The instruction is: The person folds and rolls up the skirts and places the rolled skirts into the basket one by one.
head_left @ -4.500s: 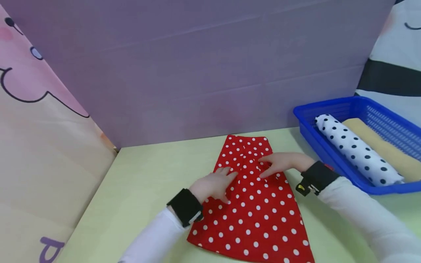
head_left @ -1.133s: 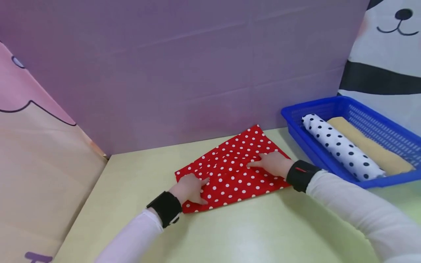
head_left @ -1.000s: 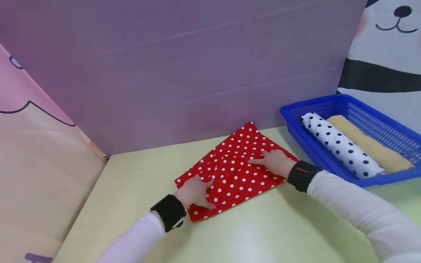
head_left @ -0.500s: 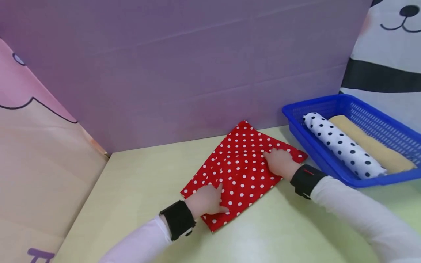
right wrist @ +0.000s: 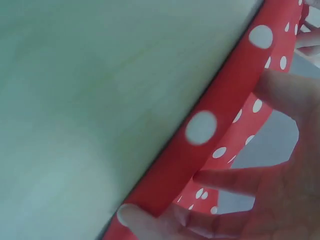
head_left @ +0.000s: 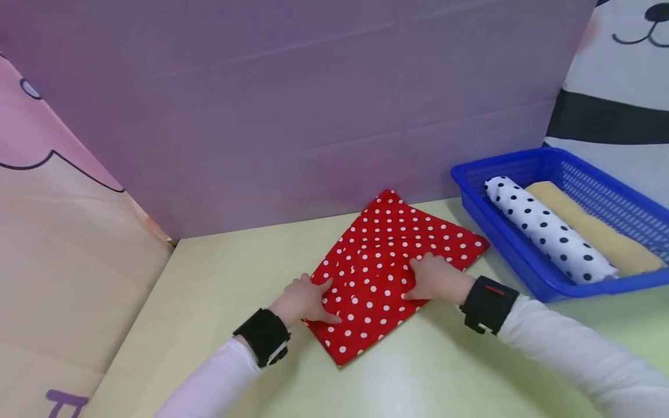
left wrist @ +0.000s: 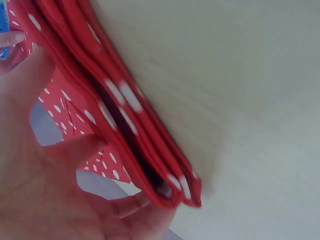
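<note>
A red cloth with white dots (head_left: 376, 261) lies folded on the table, its corners turned towards the far wall and the near side. My left hand (head_left: 303, 302) is spread at its left edge, fingertips touching the fabric. Several stacked layers of the cloth (left wrist: 135, 115) show along that edge in the left wrist view. At the near right edge, my right hand (head_left: 434, 278) rests spread fingers on the cloth. In the right wrist view, the right hand (right wrist: 270, 175) has its fingers apart along a smooth folded edge (right wrist: 200, 127).
A blue plastic basket (head_left: 528, 273) stands at the right, close to the cloth's right corner. Inside lie a rolled white cloth with black dots (head_left: 549, 229) and a yellow folded cloth (head_left: 596, 232). A purple backdrop (head_left: 313, 116) borders the pale table (head_left: 225, 267) at the back.
The long cloth of earlier has become shorter and lies sideways. It has since turned anticlockwise, right end away from me. Lately my left hand shifted left and away, my right hand towards the near edge.
</note>
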Available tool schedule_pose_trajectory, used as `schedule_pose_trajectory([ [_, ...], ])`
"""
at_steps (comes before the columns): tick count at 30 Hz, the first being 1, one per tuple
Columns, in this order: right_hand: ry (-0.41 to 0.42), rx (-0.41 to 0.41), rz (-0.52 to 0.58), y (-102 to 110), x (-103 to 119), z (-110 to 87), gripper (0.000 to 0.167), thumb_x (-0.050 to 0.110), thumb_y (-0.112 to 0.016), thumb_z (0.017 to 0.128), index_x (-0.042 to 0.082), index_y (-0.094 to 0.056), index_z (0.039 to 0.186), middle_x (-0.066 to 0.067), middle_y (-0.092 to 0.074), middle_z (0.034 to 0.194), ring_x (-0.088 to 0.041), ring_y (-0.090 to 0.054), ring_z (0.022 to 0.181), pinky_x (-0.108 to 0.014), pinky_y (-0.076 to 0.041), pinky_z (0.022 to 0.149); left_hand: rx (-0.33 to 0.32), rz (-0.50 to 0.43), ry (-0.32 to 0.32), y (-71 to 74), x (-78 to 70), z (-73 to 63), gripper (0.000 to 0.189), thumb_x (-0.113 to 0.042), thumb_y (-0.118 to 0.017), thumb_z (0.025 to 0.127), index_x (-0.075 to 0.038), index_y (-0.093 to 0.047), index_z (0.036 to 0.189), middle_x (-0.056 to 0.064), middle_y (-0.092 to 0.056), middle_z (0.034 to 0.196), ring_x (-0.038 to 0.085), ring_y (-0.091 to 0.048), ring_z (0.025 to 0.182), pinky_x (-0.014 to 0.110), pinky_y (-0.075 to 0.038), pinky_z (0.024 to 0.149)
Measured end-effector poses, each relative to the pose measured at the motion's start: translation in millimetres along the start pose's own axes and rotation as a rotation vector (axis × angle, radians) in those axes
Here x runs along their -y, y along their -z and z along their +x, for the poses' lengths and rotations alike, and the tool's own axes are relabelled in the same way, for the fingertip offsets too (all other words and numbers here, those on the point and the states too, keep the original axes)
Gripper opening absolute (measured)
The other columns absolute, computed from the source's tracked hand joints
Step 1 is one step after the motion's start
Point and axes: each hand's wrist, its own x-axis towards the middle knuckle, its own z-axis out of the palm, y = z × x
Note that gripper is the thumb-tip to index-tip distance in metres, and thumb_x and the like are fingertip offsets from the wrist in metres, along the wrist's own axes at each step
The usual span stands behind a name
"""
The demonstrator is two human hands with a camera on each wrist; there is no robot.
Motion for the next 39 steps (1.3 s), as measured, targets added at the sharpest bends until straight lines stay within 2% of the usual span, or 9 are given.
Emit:
schedule_pose_trajectory([
  [7, 0.081, -0.005, 0.013, 6, -8, 10.7, 0.058, 0.021, -0.08, 0.073, 0.002, -0.056, 0.123, -0.019, -0.058, 0.112, -0.034, -0.054, 0.104, -0.047, -0.051, 0.086, 0.066, 0.049, -0.118, 0.5, -8.7, -14.8, 0.087, -0.039, -0.081, 0.069, -0.02, -0.041, 0.144, 0.009, -0.054, 0.118, 0.022, -0.05, 0.108, 0.032, -0.055, 0.076],
  [12, 0.126, -0.005, 0.01, 9, -19, 18.8, 0.06, 0.015, -0.077, 0.076, 0.002, -0.053, 0.13, -0.024, -0.053, 0.123, -0.039, -0.048, 0.115, -0.049, -0.05, 0.09, 0.088, 0.038, -0.191, -3.3, -19.6, -21.7, 0.086, -0.038, -0.081, 0.07, -0.015, -0.042, 0.143, 0.002, -0.059, 0.106, 0.016, -0.053, 0.098, 0.028, -0.053, 0.075],
  [19, 0.214, -0.024, -0.023, 14, -39, 31.5, 0.052, 0.004, -0.071, 0.08, 0.002, -0.054, 0.129, -0.026, -0.051, 0.126, -0.041, -0.05, 0.116, -0.049, -0.048, 0.093, 0.126, -0.023, -0.285, -14.2, -42.0, -23.3, 0.086, -0.041, -0.078, 0.073, -0.015, -0.039, 0.144, -0.005, -0.058, 0.094, 0.007, -0.052, 0.083, 0.021, -0.048, 0.071],
  [23, 0.219, -0.015, -0.066, 16, -46, 37.8, 0.051, -0.002, -0.066, 0.082, 0.003, -0.053, 0.132, -0.028, -0.048, 0.132, -0.045, -0.046, 0.122, -0.051, -0.045, 0.096, 0.136, -0.047, -0.34, -21.3, -57.6, -24.7, 0.088, -0.044, -0.075, 0.075, -0.011, -0.035, 0.146, -0.006, -0.057, 0.084, 0.005, -0.052, 0.076, 0.019, -0.046, 0.069],
  [26, 0.201, 0.005, -0.065, 18, -47, 40.8, 0.053, -0.003, -0.064, 0.083, 0.005, -0.051, 0.134, -0.029, -0.044, 0.137, -0.046, -0.043, 0.125, -0.052, -0.044, 0.097, 0.139, -0.05, -0.331, -20.7, -64.5, -24.4, 0.088, -0.044, -0.076, 0.074, -0.01, -0.036, 0.145, -0.004, -0.059, 0.088, 0.006, -0.053, 0.08, 0.021, -0.047, 0.071],
  [30, 0.201, -0.002, -0.067, 18, -47, 39.5, 0.052, -0.001, -0.065, 0.083, 0.005, -0.052, 0.133, -0.028, -0.045, 0.136, -0.045, -0.043, 0.126, -0.051, -0.045, 0.097, 0.094, -0.032, -0.313, -14.7, -64.1, -23.7, 0.078, -0.04, -0.079, 0.073, -0.014, -0.047, 0.139, -0.003, -0.062, 0.107, 0.01, -0.055, 0.095, 0.027, -0.05, 0.08],
  [35, 0.256, -0.07, -0.058, 11, -47, 18.7, 0.042, 0.007, -0.07, 0.082, 0.0, -0.06, 0.122, -0.024, -0.056, 0.123, -0.039, -0.053, 0.114, -0.049, -0.048, 0.093, -0.057, -0.035, -0.348, -13.0, -59.2, -21.9, 0.074, -0.035, -0.083, 0.069, -0.014, -0.053, 0.133, 0.001, -0.056, 0.116, 0.014, -0.05, 0.105, 0.027, -0.052, 0.078],
  [37, 0.269, -0.049, -0.016, 8, -43, 3.6, 0.045, 0.013, -0.073, 0.08, 0.0, -0.06, 0.122, -0.022, -0.056, 0.122, -0.037, -0.054, 0.111, -0.049, -0.049, 0.09, -0.094, -0.04, -0.358, -13.7, -58.0, -20.8, 0.078, -0.033, -0.084, 0.067, -0.015, -0.051, 0.135, 0.003, -0.051, 0.119, 0.015, -0.047, 0.11, 0.026, -0.052, 0.077],
  [39, 0.27, 0.022, 0.04, 7, -36, -12.8, 0.055, 0.022, -0.076, 0.078, 0.002, -0.058, 0.126, -0.023, -0.053, 0.127, -0.039, -0.05, 0.116, -0.051, -0.049, 0.09, -0.099, -0.049, -0.347, -13.7, -57.1, -19.9, 0.079, -0.032, -0.084, 0.067, -0.016, -0.05, 0.136, 0.004, -0.05, 0.121, 0.016, -0.046, 0.112, 0.027, -0.053, 0.076],
])
